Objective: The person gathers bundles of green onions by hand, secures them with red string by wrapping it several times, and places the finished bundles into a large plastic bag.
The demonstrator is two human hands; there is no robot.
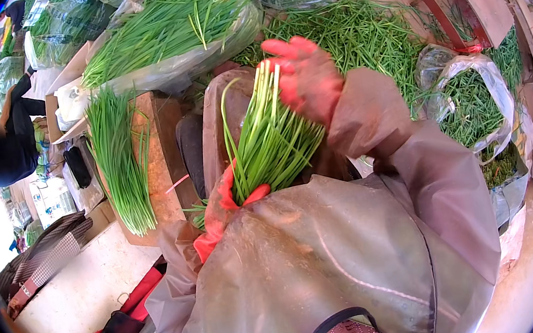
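A bunch of garlic chives [270, 143] stands upright in front of my body, its pale stem ends pointing up and away. My left hand [221, 205], in a red rubber glove, is closed round the lower, leafy part. My right hand [305, 78], in a soiled red glove, is beside the pale ends, its fingers stretched out and apart; whether it touches the stems is hard to tell. One long leaf curves off the bunch's left side. To the left, another pile of chives [121, 161] lies on a brown board [158, 140].
Beyond my hands, a plastic-lined box [184, 67] holds many chives. Loose green leaves [357, 39] cover the floor ahead. At right stand a plastic bag of trimmings [473, 114] and a small wooden stool [483, 3]. Another person [7, 142] is at far left.
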